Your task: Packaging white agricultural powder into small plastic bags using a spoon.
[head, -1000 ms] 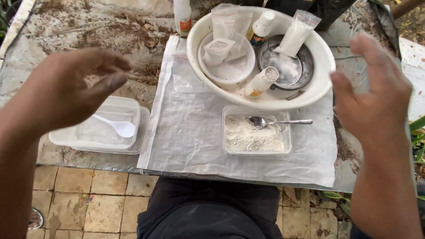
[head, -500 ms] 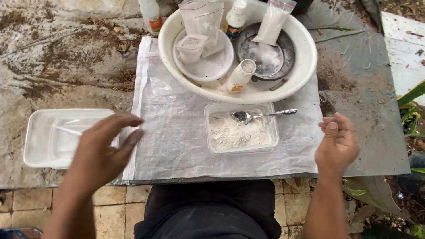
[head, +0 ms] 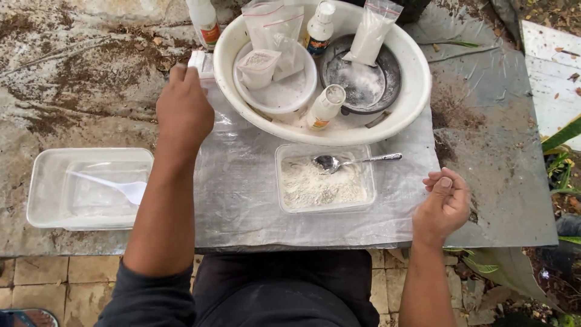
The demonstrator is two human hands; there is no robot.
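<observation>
My left hand (head: pixel 183 110) reaches forward over the clear plastic sheet (head: pixel 242 200), its fingertips at a small white packet (head: pixel 200 60) beside the big white basin (head: pixel 411 100); whether it grips the packet is hidden. My right hand (head: pixel 445 203) hovers loosely curled at the sheet's right edge, holding nothing. Between the hands sits a clear rectangular tub of white powder (head: pixel 321 188) with a metal spoon (head: pixel 357 161) resting in it.
The basin holds a white bowl (head: pixel 284 97), bags of powder (head: pixel 372 30), small bottles (head: pixel 324 108) and a dark metal pan (head: pixel 363 79). A clear lidded tray with a white plastic spoon (head: pixel 91 188) sits at left. Another bottle (head: pixel 204 24) stands behind. The stone slab is stained.
My left hand moved from over the left tray forward to the packet by the basin. My right hand stayed at the sheet's right edge, still loosely curled.
</observation>
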